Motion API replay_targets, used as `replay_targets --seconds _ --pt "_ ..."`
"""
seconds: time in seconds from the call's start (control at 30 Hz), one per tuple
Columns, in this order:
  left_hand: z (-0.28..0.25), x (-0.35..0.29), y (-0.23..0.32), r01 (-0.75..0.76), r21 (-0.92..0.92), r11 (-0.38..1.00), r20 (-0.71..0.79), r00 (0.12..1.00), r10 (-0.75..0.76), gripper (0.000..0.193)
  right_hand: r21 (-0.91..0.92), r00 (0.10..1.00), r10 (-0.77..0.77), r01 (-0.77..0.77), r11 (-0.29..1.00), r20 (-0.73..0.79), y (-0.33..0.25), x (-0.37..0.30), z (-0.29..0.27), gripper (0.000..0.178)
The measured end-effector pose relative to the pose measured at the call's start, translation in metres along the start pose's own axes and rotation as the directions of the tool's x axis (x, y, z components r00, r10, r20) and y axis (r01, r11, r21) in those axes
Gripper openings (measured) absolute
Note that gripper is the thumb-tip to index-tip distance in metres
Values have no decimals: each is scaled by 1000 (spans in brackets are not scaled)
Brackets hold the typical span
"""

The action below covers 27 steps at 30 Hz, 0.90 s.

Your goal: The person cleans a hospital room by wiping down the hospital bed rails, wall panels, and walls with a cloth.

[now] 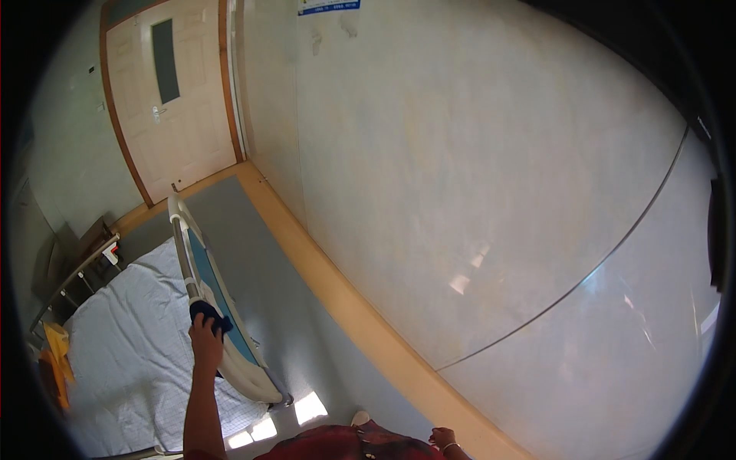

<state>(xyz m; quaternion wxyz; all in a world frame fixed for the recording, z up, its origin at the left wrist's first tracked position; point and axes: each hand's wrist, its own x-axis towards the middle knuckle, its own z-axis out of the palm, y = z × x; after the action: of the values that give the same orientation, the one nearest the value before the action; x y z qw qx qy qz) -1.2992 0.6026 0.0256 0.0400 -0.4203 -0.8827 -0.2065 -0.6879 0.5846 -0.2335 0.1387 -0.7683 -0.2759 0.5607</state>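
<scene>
My left hand (pixel 205 343) is closed on a dark blue cloth (pixel 208 313), pressing it onto the top of the bed's end board (pixel 239 373). That board has a cream rim, a light blue panel and a metal rail (pixel 181 249) along its top. My right hand (pixel 442 438) hangs low beside my dark red patterned clothing (pixel 337 445), away from the bed. Its fingers are curled in, nothing shows in them, and a bracelet circles the wrist.
A white sheet (pixel 130 330) covers the bed, with a folding side rail (pixel 80 277) on its far left. Yellow-orange cloth (pixel 57 356) lies at the left edge. A pale wall (pixel 491 192) rises at right, and a closed door (pixel 172 115) stands beyond the grey floor (pixel 264 253).
</scene>
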Motion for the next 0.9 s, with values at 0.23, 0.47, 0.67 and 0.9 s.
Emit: replay_targets --seconds 0.23,0.47,0.67,0.9 --pt "8 34 51 192 -301 934 -46 975 -216 31 -593 656 -664 710 379 360 -79 51 -1 29" --pt "84 -78 204 394 -753 527 500 863 69 40 -101 45 -924 995 8 379 -278 -150 78 54" --pt "101 -130 272 250 -825 506 518 692 502 39 -18 218 -944 975 220 248 -270 -128 85 59" --pt "71 -19 202 -281 -674 683 325 717 616 37 -153 187 -937 959 239 -294 -346 -141 -71 38"
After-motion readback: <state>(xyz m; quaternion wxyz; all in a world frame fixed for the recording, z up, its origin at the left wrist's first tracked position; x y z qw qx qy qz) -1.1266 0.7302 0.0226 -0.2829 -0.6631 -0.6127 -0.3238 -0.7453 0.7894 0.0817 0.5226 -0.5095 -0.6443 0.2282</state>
